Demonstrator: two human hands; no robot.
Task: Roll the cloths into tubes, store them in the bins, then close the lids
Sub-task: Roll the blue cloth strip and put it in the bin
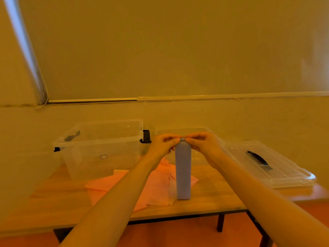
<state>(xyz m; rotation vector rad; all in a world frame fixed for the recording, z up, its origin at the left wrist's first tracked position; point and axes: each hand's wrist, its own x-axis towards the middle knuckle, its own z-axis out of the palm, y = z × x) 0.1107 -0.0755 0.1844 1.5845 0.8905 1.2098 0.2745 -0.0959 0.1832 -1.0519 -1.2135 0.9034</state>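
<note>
The blue cloth [183, 172] hangs as a narrow folded strip, long axis vertical, its lower end at or just above the tabletop [210, 198]; contact cannot be confirmed. Its top edge is pinched between the left hand [162, 146] and the right hand [201, 145], each grip clamped on an upper corner, the two hands nearly touching above it. Both hands are equally near. The pink cloths [142, 184] lie flat on the tabletop directly beneath and left of the strip. An open clear bin [101, 148] stands behind to the left; a second bin [204, 134] is behind the hands, largely hidden. A lid [277, 168] rests at the right. Judgement: rolling requires laying the strip down along its length; free tabletop lies in front of the strip and to its right.
</note>
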